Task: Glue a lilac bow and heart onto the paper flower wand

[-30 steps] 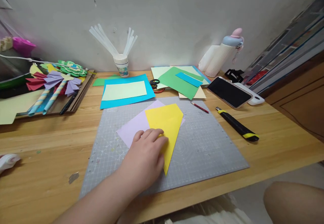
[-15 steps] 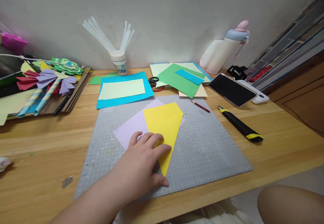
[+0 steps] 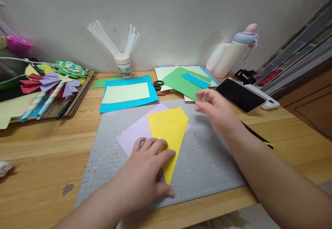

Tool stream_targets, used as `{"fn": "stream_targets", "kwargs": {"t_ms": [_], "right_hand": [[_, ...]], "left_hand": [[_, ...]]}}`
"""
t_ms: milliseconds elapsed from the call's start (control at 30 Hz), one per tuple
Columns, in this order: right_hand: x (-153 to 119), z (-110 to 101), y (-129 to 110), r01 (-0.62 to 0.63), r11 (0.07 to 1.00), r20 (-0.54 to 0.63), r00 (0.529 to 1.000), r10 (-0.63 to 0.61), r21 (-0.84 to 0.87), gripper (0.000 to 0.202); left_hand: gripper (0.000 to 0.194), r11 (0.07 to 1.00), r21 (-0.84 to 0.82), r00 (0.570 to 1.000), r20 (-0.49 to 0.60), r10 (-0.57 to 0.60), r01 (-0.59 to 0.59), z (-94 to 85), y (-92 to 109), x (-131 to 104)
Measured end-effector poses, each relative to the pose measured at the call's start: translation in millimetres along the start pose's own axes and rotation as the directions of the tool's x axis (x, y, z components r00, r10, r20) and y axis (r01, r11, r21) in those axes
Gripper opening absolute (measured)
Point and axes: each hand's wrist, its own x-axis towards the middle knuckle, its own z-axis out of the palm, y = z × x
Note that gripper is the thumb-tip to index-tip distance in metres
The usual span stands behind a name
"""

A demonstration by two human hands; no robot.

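Fingers spread apart, the left hand (image 3: pixel 147 168) rests on the yellow paper (image 3: pixel 168 123), which overlaps purple paper (image 3: pixel 136 132) and points towards the near edge of the cutting mat (image 3: pixel 207 167). Near the mat's far right corner hovers the right hand (image 3: pixel 220 114), slightly blurred, thumb and fingertips apart. Small print (image 3: pixel 112 113) by the far left corner is unreadable.
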Motion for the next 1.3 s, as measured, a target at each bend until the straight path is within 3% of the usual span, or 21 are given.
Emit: {"fn": "stream_targets", "kwargs": {"t_ms": [233,400,467,600,700,800,933,1133,1300], "right_hand": [[7,-6,7,-0.229,0.938,0.175,0.967,0.187,0.261,0.015],[6,-3,10,-0.277,0.904,0.203,0.954,0.220,0.325,0.019],[4,2,12,-0.252,0.933,0.233,0.953,0.193,0.258,0.030],[-1,12,16,-0.096,0.993,0.298,0.948,0.112,-0.067,0.049],[0,11,16,-0.063,0.996,0.293,0.953,0.078,-0.061,0.043],[6,4,16,-0.128,0.986,0.228,0.968,0.101,0.108,0.034],[15,-3,17,-0.278,0.909,0.190,0.955,0.227,0.310,0.027],[15,1,16,-0.393,0.791,0.233,0.919,0.319,0.469,0.022],[14,3,17,-0.392,0.793,0.244,0.919,0.311,0.467,0.022]], "left_hand": [[0.090,0.999,0.033,0.998,0.066,0.005,-0.007,-0.5,-3,-4],[0.093,0.999,0.035,0.996,0.093,0.005,-0.009,-0.7,-3,-5],[0.091,0.999,0.040,0.996,0.088,0.015,-0.019,-0.8,-2,-4],[0.089,0.996,0.071,0.998,0.043,0.050,-0.053,0.8,0,-2],[0.090,0.988,0.107,0.993,-0.020,0.116,-0.113,1.0,2,0],[0.074,0.973,0.177,0.980,-0.111,0.168,-0.147,-0.8,1,2],[0.043,0.960,0.235,0.952,-0.227,0.206,-0.151,-2.1,0,4],[0.033,0.968,0.167,0.931,-0.285,0.228,-0.186,1.3,1,6],[0.010,0.947,0.111,0.818,-0.480,0.317,-0.302,-1.1,5,4]]}}
